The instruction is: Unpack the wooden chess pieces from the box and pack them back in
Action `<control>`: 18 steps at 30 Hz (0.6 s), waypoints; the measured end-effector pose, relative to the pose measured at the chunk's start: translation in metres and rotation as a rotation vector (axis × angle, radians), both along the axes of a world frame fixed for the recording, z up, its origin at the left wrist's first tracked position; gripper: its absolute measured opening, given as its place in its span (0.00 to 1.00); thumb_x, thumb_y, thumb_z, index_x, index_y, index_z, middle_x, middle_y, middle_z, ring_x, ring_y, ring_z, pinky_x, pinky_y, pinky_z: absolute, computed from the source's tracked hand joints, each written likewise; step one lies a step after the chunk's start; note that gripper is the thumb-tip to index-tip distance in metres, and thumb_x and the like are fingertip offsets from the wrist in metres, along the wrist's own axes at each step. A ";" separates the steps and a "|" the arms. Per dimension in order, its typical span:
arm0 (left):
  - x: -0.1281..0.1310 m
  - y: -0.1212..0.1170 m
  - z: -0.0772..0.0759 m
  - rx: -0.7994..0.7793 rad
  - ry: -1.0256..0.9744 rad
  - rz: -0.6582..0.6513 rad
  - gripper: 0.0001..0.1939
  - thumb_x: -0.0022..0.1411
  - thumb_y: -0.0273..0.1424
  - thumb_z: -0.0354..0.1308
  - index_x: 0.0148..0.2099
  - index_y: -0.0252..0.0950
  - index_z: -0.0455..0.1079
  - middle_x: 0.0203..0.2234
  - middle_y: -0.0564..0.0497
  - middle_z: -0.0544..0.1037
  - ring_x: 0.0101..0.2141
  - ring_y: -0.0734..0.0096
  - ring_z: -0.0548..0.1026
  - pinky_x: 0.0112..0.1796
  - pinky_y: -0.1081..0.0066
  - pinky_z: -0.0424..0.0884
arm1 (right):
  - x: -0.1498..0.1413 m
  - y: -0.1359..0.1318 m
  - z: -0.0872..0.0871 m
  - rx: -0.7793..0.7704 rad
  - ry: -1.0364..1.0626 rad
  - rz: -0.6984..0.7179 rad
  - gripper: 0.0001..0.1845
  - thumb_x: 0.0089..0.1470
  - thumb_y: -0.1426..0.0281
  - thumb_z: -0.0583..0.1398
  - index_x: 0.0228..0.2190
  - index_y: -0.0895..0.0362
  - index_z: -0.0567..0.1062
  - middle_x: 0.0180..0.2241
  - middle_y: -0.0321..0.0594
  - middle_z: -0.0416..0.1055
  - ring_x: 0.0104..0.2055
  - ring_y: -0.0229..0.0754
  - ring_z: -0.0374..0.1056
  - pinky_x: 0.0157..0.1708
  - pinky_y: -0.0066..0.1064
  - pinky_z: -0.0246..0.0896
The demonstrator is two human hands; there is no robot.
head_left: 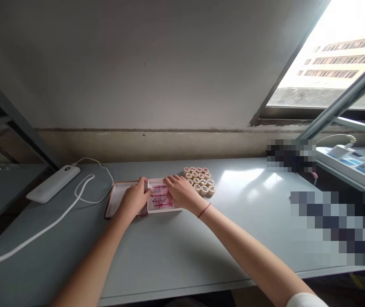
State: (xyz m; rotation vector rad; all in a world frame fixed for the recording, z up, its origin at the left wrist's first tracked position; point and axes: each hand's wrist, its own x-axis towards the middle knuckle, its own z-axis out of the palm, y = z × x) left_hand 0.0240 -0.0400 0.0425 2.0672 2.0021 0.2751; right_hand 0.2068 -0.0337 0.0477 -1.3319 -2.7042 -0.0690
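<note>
While the lid [119, 192] lies open: we have the white tray [165, 211] just to its right on the desk [176, 256].
Left hand [135, 197]: at the tray's left wall; we cannot tell whether it grips.
Right hand [182, 191]: over the tray's right side, fingers bent, hold hidden from us.
Red-lined sheet [161, 197]: inside the tray, between our hands, not yet out.
Round pieces [204, 189]: already outside, we judge, clustered beyond the right hand.

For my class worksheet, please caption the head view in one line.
Left hand and right hand at a white box near round game pieces on a grey desk.
</note>
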 end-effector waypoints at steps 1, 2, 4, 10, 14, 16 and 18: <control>0.000 0.000 -0.001 0.002 0.002 0.005 0.14 0.62 0.31 0.50 0.50 0.39 0.61 0.26 0.51 0.77 0.29 0.61 0.76 0.28 0.72 0.61 | -0.004 0.003 -0.002 -0.005 -0.036 -0.021 0.11 0.56 0.75 0.53 0.42 0.62 0.69 0.40 0.50 0.70 0.41 0.48 0.65 0.37 0.34 0.57; 0.000 0.000 -0.002 0.005 0.004 0.009 0.14 0.61 0.31 0.50 0.50 0.39 0.61 0.26 0.51 0.77 0.29 0.61 0.76 0.28 0.72 0.61 | -0.008 0.006 -0.004 -0.013 -0.061 -0.042 0.12 0.56 0.75 0.53 0.42 0.63 0.69 0.40 0.51 0.70 0.41 0.49 0.65 0.37 0.35 0.57; 0.000 0.000 -0.002 0.015 0.008 0.015 0.14 0.61 0.31 0.50 0.50 0.39 0.61 0.26 0.50 0.77 0.30 0.60 0.76 0.28 0.71 0.61 | -0.013 0.009 -0.006 -0.027 -0.083 -0.072 0.12 0.54 0.76 0.53 0.42 0.64 0.70 0.40 0.52 0.70 0.42 0.50 0.65 0.38 0.35 0.58; 0.000 0.000 -0.002 0.027 0.013 0.014 0.13 0.62 0.31 0.49 0.50 0.38 0.62 0.27 0.49 0.77 0.32 0.58 0.77 0.30 0.70 0.63 | -0.023 0.009 -0.011 -0.075 -0.049 -0.140 0.11 0.52 0.78 0.54 0.39 0.65 0.71 0.38 0.55 0.71 0.42 0.52 0.66 0.38 0.36 0.58; 0.000 0.001 -0.002 0.029 0.010 0.011 0.14 0.63 0.32 0.47 0.50 0.38 0.62 0.28 0.49 0.78 0.32 0.58 0.77 0.30 0.70 0.63 | -0.017 0.007 0.000 -0.129 0.038 -0.145 0.08 0.53 0.76 0.54 0.34 0.62 0.71 0.37 0.52 0.72 0.42 0.50 0.66 0.37 0.34 0.59; 0.000 0.000 0.000 0.027 0.009 0.006 0.13 0.64 0.31 0.45 0.50 0.38 0.62 0.28 0.49 0.78 0.33 0.58 0.77 0.31 0.70 0.64 | -0.003 0.005 0.015 -0.164 0.101 -0.135 0.08 0.54 0.76 0.53 0.35 0.60 0.71 0.36 0.46 0.72 0.39 0.44 0.67 0.34 0.30 0.59; 0.000 0.000 0.002 0.023 0.009 -0.003 0.13 0.65 0.31 0.44 0.50 0.39 0.62 0.28 0.49 0.78 0.33 0.59 0.77 0.31 0.70 0.64 | 0.021 0.001 0.034 -0.220 0.212 -0.127 0.09 0.56 0.75 0.51 0.38 0.58 0.69 0.36 0.40 0.72 0.35 0.38 0.67 0.32 0.26 0.58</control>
